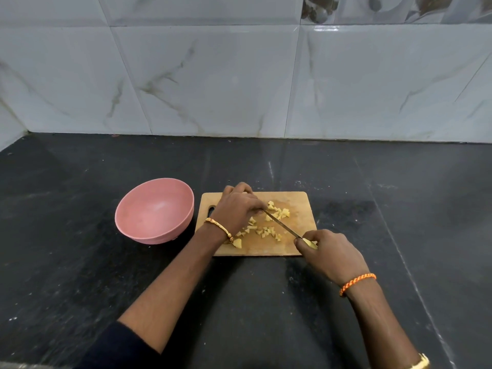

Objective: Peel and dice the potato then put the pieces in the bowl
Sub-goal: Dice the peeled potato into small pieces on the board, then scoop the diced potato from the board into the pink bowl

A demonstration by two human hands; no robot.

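Dicing stage. We saw the right hand [328, 253] clenched round the pale yellow handle of a slim steel-bladed knife [282, 225], whose blade ran across the rectangular light-wood cutting board [300, 209] toward its far left corner. The left hand [238, 209] lay over the far left part of the board, fingers curled at the blade's tip; whether it pinched a potato piece we could not tell, since the hand hid what lay beneath. The small yellow potato cubes [266, 222] lay scattered over the middle of the board, with one larger chunk [237, 243] at its near left edge, just beside the left wrist. The round pink matte plastic bowl [154, 209] stood just left of the board on the black speckled stone desk [266, 302] and appeared to hold no pieces yet.

We judged that good practice here called for tucked fingertips behind the blade, the tip kept on the wood, and short even strokes. The cubes looked moist and irregular, the board dry and faintly stained, the desk smooth and hard. The larger chunk seemed to need further cuts.
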